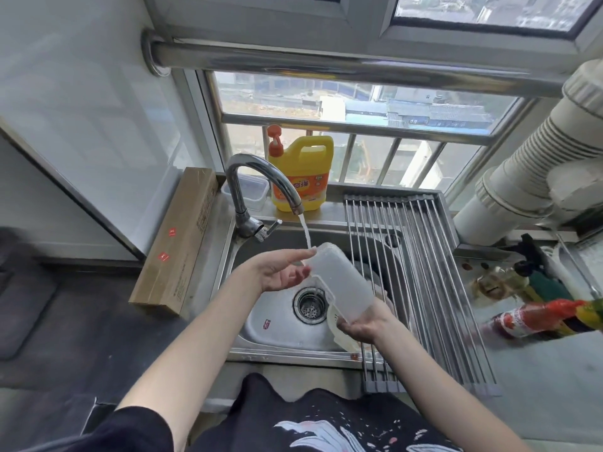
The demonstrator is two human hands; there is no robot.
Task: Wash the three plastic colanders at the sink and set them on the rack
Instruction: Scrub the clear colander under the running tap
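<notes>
Daylit barred window [359, 132] beside white wall [81, 109].

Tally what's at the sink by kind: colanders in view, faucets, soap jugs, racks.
Colanders: 2 visible, the clear colander in both hands and a cream colander in the sink under it; a third is not discernible
Faucets: 1, the faucet, running
Soap jugs: 1, the yellow detergent jug
Racks: 1, the roll-up rack
Total: 5

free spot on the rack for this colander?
The roll-up rack has bare bars along its whole length, from the windowsill to the near sink edge. Crowded: the basin under the white colander, and the bottles right of the rack.
</notes>
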